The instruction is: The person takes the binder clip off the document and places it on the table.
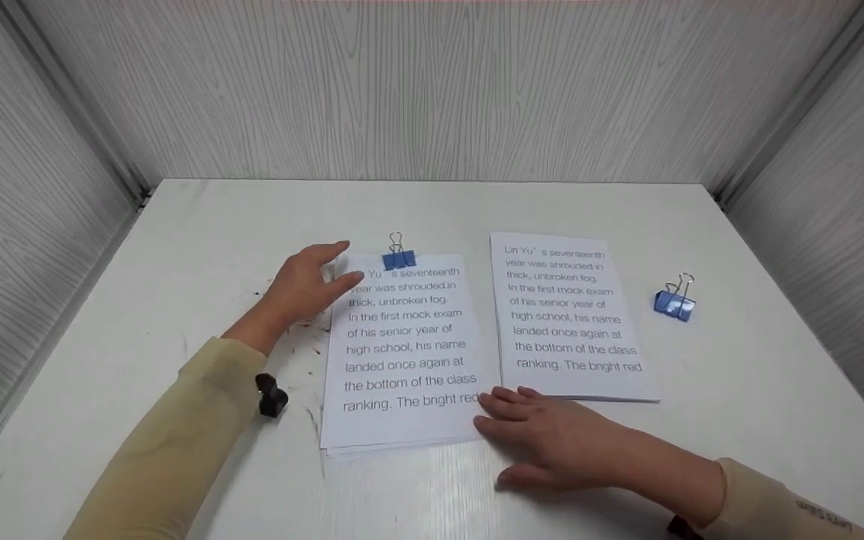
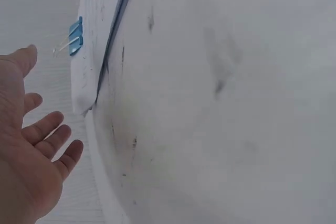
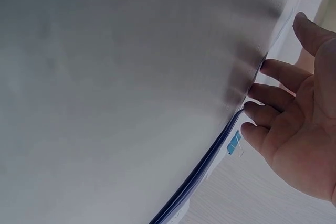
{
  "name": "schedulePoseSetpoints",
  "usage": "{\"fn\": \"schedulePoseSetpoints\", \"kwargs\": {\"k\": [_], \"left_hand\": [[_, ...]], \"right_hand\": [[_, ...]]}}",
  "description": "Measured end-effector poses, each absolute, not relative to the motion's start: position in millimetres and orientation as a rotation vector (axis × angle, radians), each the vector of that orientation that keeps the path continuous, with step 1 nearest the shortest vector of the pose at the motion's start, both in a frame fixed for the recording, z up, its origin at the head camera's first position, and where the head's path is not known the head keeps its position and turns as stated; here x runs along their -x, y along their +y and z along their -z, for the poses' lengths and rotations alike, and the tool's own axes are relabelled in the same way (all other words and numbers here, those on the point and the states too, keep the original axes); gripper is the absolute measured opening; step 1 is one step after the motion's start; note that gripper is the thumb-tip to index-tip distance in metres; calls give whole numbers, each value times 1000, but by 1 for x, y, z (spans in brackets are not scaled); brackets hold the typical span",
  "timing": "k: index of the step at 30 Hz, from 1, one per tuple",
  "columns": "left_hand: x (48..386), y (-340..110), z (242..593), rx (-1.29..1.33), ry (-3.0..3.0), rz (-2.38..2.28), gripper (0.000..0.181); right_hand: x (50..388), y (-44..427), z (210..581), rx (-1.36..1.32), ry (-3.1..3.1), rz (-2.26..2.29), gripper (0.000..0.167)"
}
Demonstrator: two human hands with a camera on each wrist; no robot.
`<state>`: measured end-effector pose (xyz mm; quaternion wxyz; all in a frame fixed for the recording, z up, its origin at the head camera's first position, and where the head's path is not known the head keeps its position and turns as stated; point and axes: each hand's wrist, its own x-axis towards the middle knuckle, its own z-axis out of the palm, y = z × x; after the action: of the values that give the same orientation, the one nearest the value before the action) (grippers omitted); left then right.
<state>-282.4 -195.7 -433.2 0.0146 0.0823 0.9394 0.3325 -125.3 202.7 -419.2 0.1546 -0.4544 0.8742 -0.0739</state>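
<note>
A stack of printed paper lies on the table with a blue binder clip gripping its top edge, wire handles pointing away. Beside its upper left corner is my left hand, thumb and fingers spread, holding nothing; the left wrist view shows the palm with the clip beyond it. My right hand touches the stack's lower right corner with extended fingertips. In the right wrist view, the fingers reach to the paper edges.
A second stack of printed paper lies to the right, just beyond my right hand. Farther right, another blue binder clip rests on the white table. Pale wood-grain panels enclose the back and sides.
</note>
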Motion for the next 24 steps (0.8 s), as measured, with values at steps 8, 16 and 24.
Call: {"fn": "schedulePoseSetpoints", "kwargs": {"k": [8,16,24], "left_hand": [[292,-195,442,-234,2826,-985,88],[293,-194,440,-232,2797,-1101,84],[293,-197,439,-162,2662,-1521,65]], "right_hand": [[126,200,416,1272,2483,214,74],[127,203,419,1328,2500,221,73],[127,204,420,1345,2504,209,73]]}}
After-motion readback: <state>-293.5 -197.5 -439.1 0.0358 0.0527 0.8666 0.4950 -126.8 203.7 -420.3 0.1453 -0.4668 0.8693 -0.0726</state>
